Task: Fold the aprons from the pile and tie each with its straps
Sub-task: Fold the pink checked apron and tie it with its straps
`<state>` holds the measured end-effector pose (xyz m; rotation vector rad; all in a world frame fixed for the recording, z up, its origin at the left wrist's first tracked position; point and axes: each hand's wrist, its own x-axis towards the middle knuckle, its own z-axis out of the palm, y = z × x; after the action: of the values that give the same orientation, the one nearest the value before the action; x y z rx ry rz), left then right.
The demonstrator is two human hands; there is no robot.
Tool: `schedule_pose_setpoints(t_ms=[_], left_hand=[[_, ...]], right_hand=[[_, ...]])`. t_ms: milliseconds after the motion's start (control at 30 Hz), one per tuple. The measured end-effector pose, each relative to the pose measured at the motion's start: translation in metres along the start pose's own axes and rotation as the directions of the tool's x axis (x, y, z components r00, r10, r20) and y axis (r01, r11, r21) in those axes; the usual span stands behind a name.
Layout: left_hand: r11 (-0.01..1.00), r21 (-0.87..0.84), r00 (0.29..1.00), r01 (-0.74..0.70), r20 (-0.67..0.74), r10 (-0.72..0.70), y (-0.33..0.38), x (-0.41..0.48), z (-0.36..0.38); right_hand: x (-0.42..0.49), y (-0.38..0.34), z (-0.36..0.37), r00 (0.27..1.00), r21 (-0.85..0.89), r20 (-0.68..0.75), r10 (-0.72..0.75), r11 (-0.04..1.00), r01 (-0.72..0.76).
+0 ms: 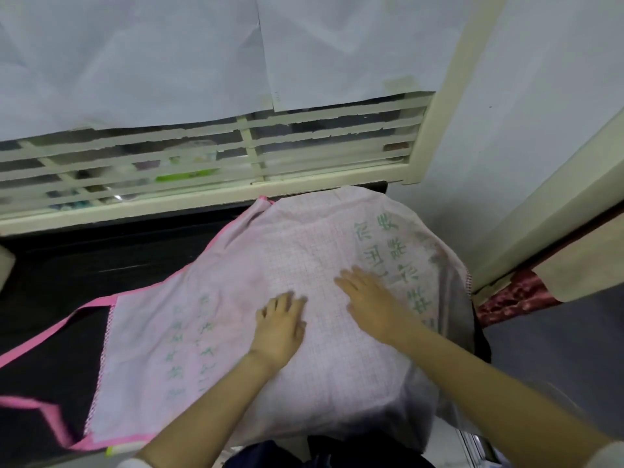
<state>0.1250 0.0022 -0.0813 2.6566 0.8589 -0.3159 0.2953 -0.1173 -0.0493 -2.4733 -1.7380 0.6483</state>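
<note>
Presently both my forearms reach forward and slightly inward from the lower edge of the view, bare to the wrist cuffs. My left hand (282,327) lies palm down with fingers extended and loosely together, flat on the apron (304,265); it grips nothing. My right hand (369,304) is likewise palm down, fingers spread a little wider and angled toward the upper left, pressing on the same cloth just beside the left hand; it too has hold of nothing.

Apron: pale pink checked fabric with faint green printed characters, spread over a rounded mound beneath it, draping off on the right and near sides. What lies under the cloth is hidden. Its left portion lies flatter on the dark counter (101,258), edged with pink trim. A pink strap (50,332) runs from the apron's upper left corner down toward the left edge of the view; a second stretch of pink band (44,413) zigzags on the counter lower left.

Behind the counter stands a cream-framed window (236,194) with horizontal bars, its upper panes covered by white paper sheets (169,62).
</note>
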Motion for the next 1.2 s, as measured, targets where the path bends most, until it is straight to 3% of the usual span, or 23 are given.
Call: schedule_pose_setpoints(t_ms=[100, 167, 533, 600, 700, 833, 1000, 1200], left_hand=[[0.968, 0.021, 0.945, 0.250, 0.210, -0.249, -0.046, -0.015, 0.002], [0.946, -0.009, 0.911, 0.325, 0.271, -0.311, -0.069, -0.022, 0.006], [0.915, -0.017, 0.880, 0.404, 0.282, -0.383, -0.173, -0.039, -0.034], [0.925, -0.008, 0.900, 0.379, 0.233, -0.367, -0.185, -0.032, -0.047], [0.917, -0.072, 0.909, 0.392, 0.182, -0.374, -0.199, -0.006, -0.068], [0.930, -0.126, 0.935, 0.346, -0.031, -0.352, -0.202, 0.041, -0.099], [0.950, -0.273, 0.960, 0.149, -0.190, -0.205, -0.186, 0.103, -0.133], [0.935, -0.315, 0.968, 0.163, -0.133, -0.214, -0.174, 0.144, -0.142]], right_hand=[[0.009, -0.011, 0.018, 0.968, -0.069, 0.250, 0.031, 0.997, -0.014], [0.017, -0.017, 0.027, 0.942, -0.086, 0.333, 0.033, 0.996, -0.004], [0.078, -0.088, 0.037, 0.910, -0.040, 0.392, -0.132, 0.986, 0.160], [0.091, -0.093, 0.028, 0.934, -0.045, 0.322, -0.154, 0.983, 0.178], [0.121, -0.090, 0.001, 0.982, 0.049, 0.073, -0.173, 0.984, 0.169], [0.178, -0.077, -0.046, 0.979, 0.000, -0.168, -0.119, 0.993, 0.120], [0.232, -0.065, -0.075, 0.984, -0.144, -0.170, -0.056, 0.989, 0.031], [0.251, -0.062, -0.077, 0.996, -0.200, -0.079, 0.030, 0.979, -0.046]])
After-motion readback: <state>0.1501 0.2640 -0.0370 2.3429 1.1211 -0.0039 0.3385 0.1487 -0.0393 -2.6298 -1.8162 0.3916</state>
